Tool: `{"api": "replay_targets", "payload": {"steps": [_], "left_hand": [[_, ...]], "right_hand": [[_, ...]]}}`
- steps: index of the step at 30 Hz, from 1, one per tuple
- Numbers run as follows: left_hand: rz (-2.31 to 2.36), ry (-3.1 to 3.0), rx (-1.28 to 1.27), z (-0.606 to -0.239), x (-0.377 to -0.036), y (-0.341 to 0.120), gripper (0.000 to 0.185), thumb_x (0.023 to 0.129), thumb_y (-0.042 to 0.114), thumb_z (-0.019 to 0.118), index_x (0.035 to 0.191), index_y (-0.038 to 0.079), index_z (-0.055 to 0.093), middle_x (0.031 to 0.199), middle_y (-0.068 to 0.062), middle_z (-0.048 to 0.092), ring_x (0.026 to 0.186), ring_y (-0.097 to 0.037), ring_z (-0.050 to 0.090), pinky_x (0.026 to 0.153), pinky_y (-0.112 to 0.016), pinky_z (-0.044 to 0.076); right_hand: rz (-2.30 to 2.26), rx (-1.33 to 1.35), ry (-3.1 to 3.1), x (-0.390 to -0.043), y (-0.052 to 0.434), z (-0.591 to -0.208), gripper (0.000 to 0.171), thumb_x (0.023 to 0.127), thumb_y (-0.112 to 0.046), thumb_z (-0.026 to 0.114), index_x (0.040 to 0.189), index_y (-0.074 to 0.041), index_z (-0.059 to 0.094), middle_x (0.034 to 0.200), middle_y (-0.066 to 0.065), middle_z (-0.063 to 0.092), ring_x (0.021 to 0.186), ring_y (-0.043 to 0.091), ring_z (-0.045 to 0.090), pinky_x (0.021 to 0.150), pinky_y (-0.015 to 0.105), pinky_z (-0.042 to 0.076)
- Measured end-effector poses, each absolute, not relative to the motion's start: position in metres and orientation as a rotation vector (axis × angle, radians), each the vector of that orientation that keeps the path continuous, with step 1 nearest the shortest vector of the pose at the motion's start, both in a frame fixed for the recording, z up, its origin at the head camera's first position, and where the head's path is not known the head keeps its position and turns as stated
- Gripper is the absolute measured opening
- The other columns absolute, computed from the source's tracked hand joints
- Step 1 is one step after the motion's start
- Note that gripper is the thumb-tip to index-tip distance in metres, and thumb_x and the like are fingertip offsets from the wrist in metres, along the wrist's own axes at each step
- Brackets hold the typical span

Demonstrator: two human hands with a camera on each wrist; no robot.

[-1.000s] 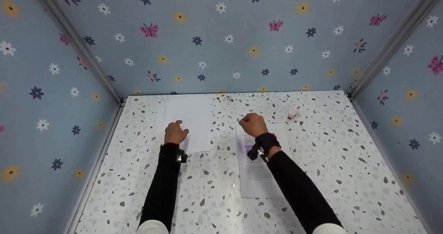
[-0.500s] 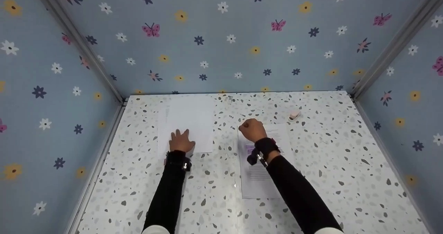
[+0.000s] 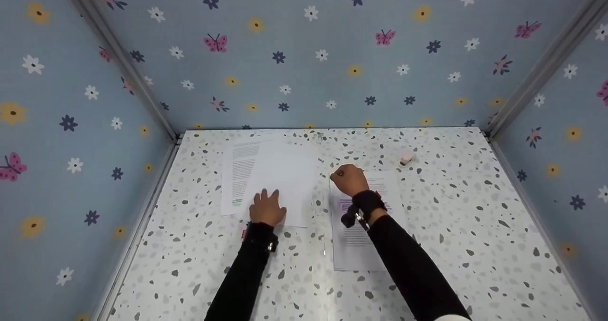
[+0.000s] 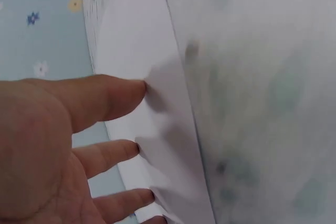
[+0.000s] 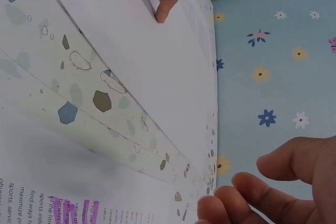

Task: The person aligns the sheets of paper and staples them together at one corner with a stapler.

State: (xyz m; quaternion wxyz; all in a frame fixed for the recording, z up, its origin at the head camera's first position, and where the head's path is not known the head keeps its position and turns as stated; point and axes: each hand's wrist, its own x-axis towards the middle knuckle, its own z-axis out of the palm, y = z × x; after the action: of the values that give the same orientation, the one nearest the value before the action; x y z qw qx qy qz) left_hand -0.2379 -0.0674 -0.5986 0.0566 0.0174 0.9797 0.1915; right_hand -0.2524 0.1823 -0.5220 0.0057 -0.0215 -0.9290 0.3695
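Note:
My left hand (image 3: 267,212) presses its spread fingertips on a white sheet of paper (image 3: 290,176), blank on top, near its front edge. In the left wrist view the thumb (image 4: 123,98) and straight fingers meet that paper. Partly under it, to the left, lies a printed sheet (image 3: 243,169) with a green highlighted patch. My right hand (image 3: 350,181) hangs loosely curled over the top left corner of another printed sheet (image 3: 354,257), marked with purple highlighting. Nothing shows between its fingers in the right wrist view, where the thumb (image 5: 283,158) stands apart from them.
A small pale pink object (image 3: 406,158) with a dark end lies at the back right of the speckled white table (image 3: 475,235). Blue panels (image 3: 304,83) with flowers and butterflies enclose the table at the back and both sides.
My left hand has flattened onto the blank sheet and moved right and toward me, sliding it along. The printed sheet with green highlighting beneath is now uncovered. The right hand stays nearly in place.

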Motion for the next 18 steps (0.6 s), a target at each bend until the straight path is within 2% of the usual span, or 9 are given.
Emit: {"api": "replay_targets", "payload": {"steps": [3,7,13,16,18], "left_hand": [[0.545,3.001,0.045,-0.602,-0.225,-0.056,0.059,0.09,0.027,0.072,0.144,0.008,0.056,0.148,-0.026,0.045,0.133,-0.045,0.041,0.097,-0.062,0.042],[0.554,2.978,0.07,-0.594,-0.215,-0.049,0.059,0.091,0.029,0.072,0.143,0.006,0.056,0.144,-0.026,0.049,0.13,-0.045,0.044,0.096,-0.062,0.043],[0.737,2.955,0.0,-0.558,-0.236,-0.07,0.054,0.095,0.031,0.069,0.139,0.002,0.058,0.128,-0.027,0.06,0.116,-0.047,0.056,0.09,-0.06,0.048],[0.849,2.944,-0.113,-0.542,-0.258,-0.093,0.053,0.097,0.033,0.065,0.14,0.003,0.056,0.129,-0.027,0.06,0.116,-0.047,0.057,0.09,-0.06,0.048],[0.925,2.918,-0.173,-0.534,-0.271,-0.109,0.053,0.099,0.033,0.063,0.141,0.002,0.055,0.132,-0.027,0.059,0.118,-0.047,0.057,0.092,-0.06,0.048]], "right_hand": [[1.148,-0.079,-2.918,-0.251,0.183,-0.522,0.018,0.091,-0.016,0.066,0.076,-0.006,0.071,0.067,0.001,0.061,0.059,0.015,0.05,0.061,0.033,0.043],[1.153,-0.112,-2.925,-0.251,0.184,-0.521,0.019,0.091,-0.017,0.066,0.093,-0.001,0.076,0.085,0.01,0.073,0.069,0.022,0.061,0.07,0.04,0.051],[1.303,-0.195,-2.909,-0.255,0.188,-0.516,0.043,0.1,-0.029,0.06,0.125,0.005,0.065,0.113,0.023,0.07,0.098,0.035,0.067,0.087,0.047,0.052],[1.426,-0.256,-2.875,-0.258,0.191,-0.515,0.052,0.101,-0.035,0.059,0.132,0.007,0.06,0.126,0.025,0.064,0.108,0.038,0.065,0.091,0.048,0.052],[1.551,-0.297,-2.838,-0.258,0.193,-0.515,0.053,0.102,-0.037,0.058,0.132,0.006,0.06,0.128,0.026,0.062,0.11,0.04,0.064,0.091,0.048,0.053]]}}
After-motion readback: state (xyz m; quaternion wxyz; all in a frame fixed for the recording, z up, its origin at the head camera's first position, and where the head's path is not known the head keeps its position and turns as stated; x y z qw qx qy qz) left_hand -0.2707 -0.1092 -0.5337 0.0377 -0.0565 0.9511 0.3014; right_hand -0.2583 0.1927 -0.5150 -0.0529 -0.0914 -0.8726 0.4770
